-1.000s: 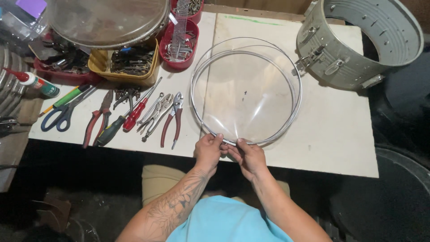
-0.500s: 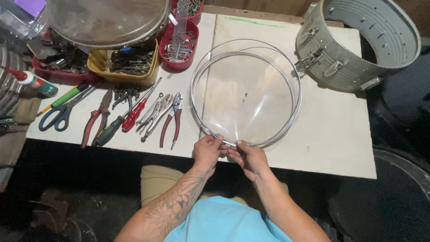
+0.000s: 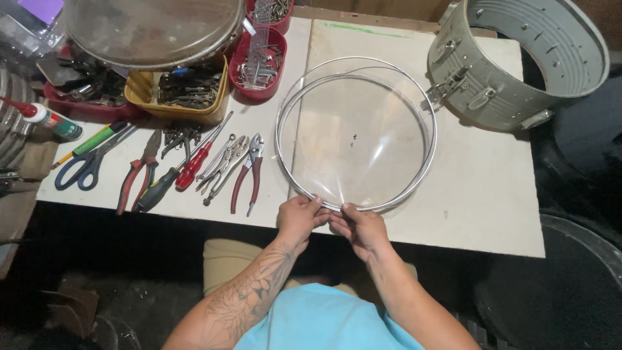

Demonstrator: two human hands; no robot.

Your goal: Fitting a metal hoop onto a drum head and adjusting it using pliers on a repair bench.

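Note:
A clear round drum head with a silver metal hoop [image 3: 424,113] lies on the white table [image 3: 479,188], near its front edge. My left hand [image 3: 299,217] and my right hand [image 3: 359,227] sit side by side at the hoop's nearest point, fingers pinching the rim. A grey metal drum shell [image 3: 512,61] rests on its side at the back right, apart from the hoop.
Pliers, cutters and screwdrivers [image 3: 194,165] lie in a row left of the hoop, with blue scissors [image 3: 81,168] further left. Red trays [image 3: 259,65] and a yellow box [image 3: 188,97] of small parts stand behind, under another round drum head [image 3: 152,29].

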